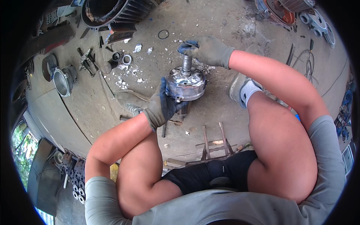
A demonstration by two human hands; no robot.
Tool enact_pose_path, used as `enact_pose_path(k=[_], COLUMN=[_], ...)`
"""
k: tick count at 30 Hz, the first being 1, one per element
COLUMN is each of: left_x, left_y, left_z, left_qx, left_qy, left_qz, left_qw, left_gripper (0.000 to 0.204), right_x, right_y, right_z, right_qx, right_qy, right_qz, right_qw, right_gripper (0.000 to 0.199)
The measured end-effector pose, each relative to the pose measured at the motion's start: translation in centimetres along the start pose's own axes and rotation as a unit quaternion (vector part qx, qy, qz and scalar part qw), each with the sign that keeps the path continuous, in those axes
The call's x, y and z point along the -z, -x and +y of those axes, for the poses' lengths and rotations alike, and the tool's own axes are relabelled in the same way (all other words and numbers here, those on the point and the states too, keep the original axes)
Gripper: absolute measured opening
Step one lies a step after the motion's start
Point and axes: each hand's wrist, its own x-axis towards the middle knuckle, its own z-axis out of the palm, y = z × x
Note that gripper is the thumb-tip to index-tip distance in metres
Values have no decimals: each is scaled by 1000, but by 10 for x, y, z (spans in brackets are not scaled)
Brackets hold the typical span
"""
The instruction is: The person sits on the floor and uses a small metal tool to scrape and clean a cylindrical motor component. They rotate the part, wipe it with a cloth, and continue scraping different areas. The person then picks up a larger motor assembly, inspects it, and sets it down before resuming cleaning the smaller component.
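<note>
In front of me stands a round, shiny metal housing (pixel 185 88), with a grey metal shaft (pixel 186 66) rising upright from its middle. A narrower part shows beneath it. My left hand (pixel 163 107), in a grey and blue work glove, grips the housing's left side, thumb up along the wall and fingers underneath. My right hand (pixel 208 50), gloved the same way, is closed over the shaft's upper end, which the bent fingers partly hide. Whether a small part is also in those fingers I cannot make out.
White flakes (pixel 122 83) and a metal ring (pixel 127 59) lie left of the housing, near a gear puller (pixel 87 62). A cast housing (pixel 64 80) stands further left. Finned motor casing (pixel 116 13) is at the back. Between my legs is a small wooden frame (pixel 215 144).
</note>
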Motion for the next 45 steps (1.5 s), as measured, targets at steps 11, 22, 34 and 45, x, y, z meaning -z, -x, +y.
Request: enact_pose_path(k=[11,22,34,45], left_x=[-3,-12,17,-24], left_y=[11,29,37,24], left_z=[4,17,28,26], left_qx=[12,-4,-259,-362], left_qy=[-174,-328,-702,-844], left_qz=[82,25,215,-43], left_qw=[981,944,627,394], left_gripper=[41,39,63,39], right_x=[9,-10,2,-11], right_y=[73,72,82,79], right_z=[38,27,5,20], right_qx=[-223,-116,-173,-129], right_qy=[3,58,2,16], right_qz=[-119,-128,-207,-197], right_qw=[968,983,963,972], right_gripper=[48,46,40,36])
